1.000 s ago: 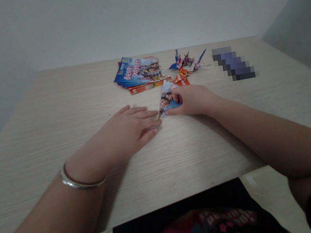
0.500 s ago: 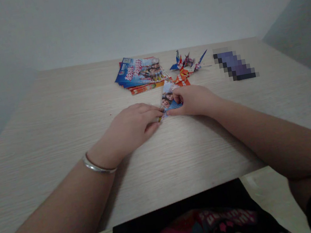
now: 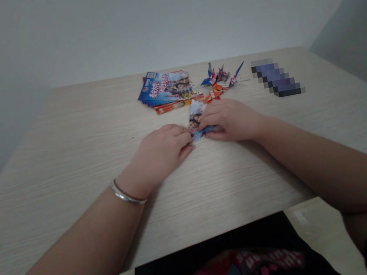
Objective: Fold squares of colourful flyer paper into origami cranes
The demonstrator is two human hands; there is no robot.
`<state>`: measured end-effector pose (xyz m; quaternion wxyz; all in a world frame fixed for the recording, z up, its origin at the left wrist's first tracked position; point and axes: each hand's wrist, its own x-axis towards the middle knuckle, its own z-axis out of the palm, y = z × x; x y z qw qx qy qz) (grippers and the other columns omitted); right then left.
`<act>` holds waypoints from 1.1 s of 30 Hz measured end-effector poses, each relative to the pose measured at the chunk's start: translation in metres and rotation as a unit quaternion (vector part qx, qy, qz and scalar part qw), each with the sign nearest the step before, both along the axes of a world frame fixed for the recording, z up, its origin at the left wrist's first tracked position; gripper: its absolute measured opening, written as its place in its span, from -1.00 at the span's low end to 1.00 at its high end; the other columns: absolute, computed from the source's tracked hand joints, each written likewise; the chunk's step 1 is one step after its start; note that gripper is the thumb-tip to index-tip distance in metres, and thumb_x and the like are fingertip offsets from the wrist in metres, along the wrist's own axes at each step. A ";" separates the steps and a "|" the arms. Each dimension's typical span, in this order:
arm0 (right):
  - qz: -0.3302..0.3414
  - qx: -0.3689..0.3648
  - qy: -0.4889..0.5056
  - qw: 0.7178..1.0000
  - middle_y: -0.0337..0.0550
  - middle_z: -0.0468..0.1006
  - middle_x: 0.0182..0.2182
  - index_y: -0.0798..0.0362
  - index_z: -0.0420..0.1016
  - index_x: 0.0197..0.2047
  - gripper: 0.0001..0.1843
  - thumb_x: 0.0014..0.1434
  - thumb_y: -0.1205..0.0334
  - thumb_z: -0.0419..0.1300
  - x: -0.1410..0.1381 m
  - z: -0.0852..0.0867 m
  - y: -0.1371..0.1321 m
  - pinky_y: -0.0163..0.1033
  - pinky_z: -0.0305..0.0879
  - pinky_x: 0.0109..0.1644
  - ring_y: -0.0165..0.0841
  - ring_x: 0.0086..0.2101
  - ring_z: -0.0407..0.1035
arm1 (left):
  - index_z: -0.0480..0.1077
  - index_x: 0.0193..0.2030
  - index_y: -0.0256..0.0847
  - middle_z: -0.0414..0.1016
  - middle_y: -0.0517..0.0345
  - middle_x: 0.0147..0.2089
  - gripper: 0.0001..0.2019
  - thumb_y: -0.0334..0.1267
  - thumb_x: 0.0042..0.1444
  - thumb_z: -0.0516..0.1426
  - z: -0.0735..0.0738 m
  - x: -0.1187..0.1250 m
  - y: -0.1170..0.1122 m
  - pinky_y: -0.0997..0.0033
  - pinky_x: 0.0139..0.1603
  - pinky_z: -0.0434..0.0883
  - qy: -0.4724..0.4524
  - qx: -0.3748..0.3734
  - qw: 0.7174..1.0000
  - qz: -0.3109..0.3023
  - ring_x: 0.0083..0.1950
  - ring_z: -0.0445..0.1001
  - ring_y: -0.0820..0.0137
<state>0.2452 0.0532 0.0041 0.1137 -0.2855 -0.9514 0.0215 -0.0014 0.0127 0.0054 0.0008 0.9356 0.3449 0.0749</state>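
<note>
A small folded piece of printed paper (image 3: 195, 112), blue with pictured faces, lies on the table between my two hands. My left hand (image 3: 166, 149), with a silver bangle at its wrist, pinches the paper's left edge between thumb and fingers. From the other side my right hand (image 3: 232, 120) grips it, its fingers lying over the printed face and its thumb at the lower edge. Both hands hide parts of the paper, so its full folded shape does not show.
Behind the paper lies a stack of printed leaflets (image 3: 164, 88). Beside the stack stand several folded paper cranes (image 3: 219, 85) in blue, red and orange. A pixelated dark, flat object (image 3: 277, 79) lies farther right. The pale wooden table (image 3: 71, 128) meets a wall at the back.
The fingers of my right hand have uncurled and reached farther left over the paper. My left hand has shifted slightly right and keeps its pinch. The view has tilted a little.
</note>
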 end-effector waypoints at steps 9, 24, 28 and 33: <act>-0.075 0.061 -0.083 0.992 -0.02 0.69 -0.14 0.03 0.65 -0.11 -0.70 0.32 0.21 0.07 -0.021 0.005 -0.016 -0.11 0.13 -0.14 -0.17 -0.16 0.48 | 0.50 -0.14 -0.29 0.59 -0.06 -0.13 -0.77 -0.32 0.36 0.02 0.002 0.006 -0.004 0.25 -0.11 0.48 0.005 0.021 0.999 0.037 -0.15 0.54 0.23; -0.161 0.024 0.091 0.982 -0.10 0.63 -0.27 0.00 0.56 -0.22 -0.80 0.21 0.21 0.11 -0.040 0.015 -0.033 -0.13 0.17 -0.03 -0.19 -0.17 0.43 | 0.48 -0.30 -0.20 0.54 0.07 -0.32 -0.80 -0.26 0.29 0.07 0.006 0.008 -0.010 0.26 -0.21 0.41 -0.212 0.049 0.971 0.103 -0.27 0.47 0.30; -0.159 0.022 0.107 0.981 -0.12 0.62 -0.29 0.00 0.55 -0.25 -0.83 0.18 0.21 0.13 -0.041 0.015 -0.035 -0.11 0.16 -0.02 -0.19 -0.17 0.43 | 0.42 -0.38 -0.20 0.50 0.11 -0.35 -0.81 -0.28 0.27 0.10 0.006 0.007 -0.010 0.30 -0.24 0.37 -0.237 0.056 0.967 0.075 -0.30 0.44 0.34; -0.161 0.022 0.133 0.978 -0.16 0.61 -0.35 0.00 0.53 -0.32 -0.90 0.12 0.27 0.17 -0.036 0.013 -0.034 -0.13 0.16 -0.06 -0.23 -0.25 0.42 | 0.35 -0.44 -0.18 0.41 0.17 -0.44 -0.78 -0.29 0.25 0.11 0.005 0.003 -0.006 0.31 -0.28 0.30 -0.231 0.109 0.966 0.041 -0.34 0.38 0.36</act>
